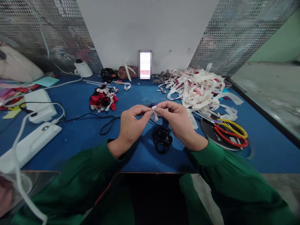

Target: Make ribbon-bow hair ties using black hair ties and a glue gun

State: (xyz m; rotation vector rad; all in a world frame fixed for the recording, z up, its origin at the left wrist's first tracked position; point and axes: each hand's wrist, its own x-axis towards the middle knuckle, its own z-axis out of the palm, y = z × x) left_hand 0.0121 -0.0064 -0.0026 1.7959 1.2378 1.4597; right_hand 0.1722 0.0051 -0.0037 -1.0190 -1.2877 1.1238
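Between the fingertips of both hands is a small white ribbon bow, held above the middle of the blue table. My left hand pinches its left side with thumb and forefinger. On the other side my right hand is closed on the bow in the same way. Just beneath lies a bundle of black hair ties, apart from my fingers. Behind the fingertips a dark blue tool with a pointed tip is partly hidden, and a black cord runs leftward near it.
To the right, scissors with red and yellow handles rest on a black disc. White ribbons are heaped behind them. Red and black bows lie left of centre. A white power strip stands at left, a phone at the back.
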